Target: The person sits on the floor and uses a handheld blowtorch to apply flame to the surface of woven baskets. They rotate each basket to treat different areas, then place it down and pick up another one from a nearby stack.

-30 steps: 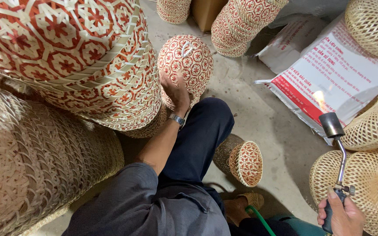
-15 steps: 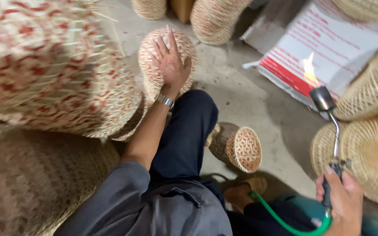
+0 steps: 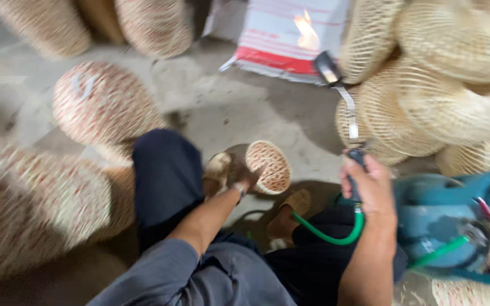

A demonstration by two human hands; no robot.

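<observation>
The whole head view is smeared by motion. The large red-and-cream woven baskets point(image 3: 35, 209) at the near left are blurred to streaks and cut off by the left edge. The left hand point(image 3: 239, 175) covers part of the small red-patterned woven basket point(image 3: 267, 167); its fingers cannot be made out. The right hand point(image 3: 370, 184) hides the grip of the metal gas torch point(image 3: 344, 102). The teal gas cylinder point(image 3: 455, 221) runs off the right edge, its fittings unclear. The pale woven bamboo baskets point(image 3: 443, 85) at the far right are cropped.

left hand point(image 3: 239, 175) off the large patterned basket point(image 3: 100, 102), now on the small basket point(image 3: 267, 167), view swung right
</observation>
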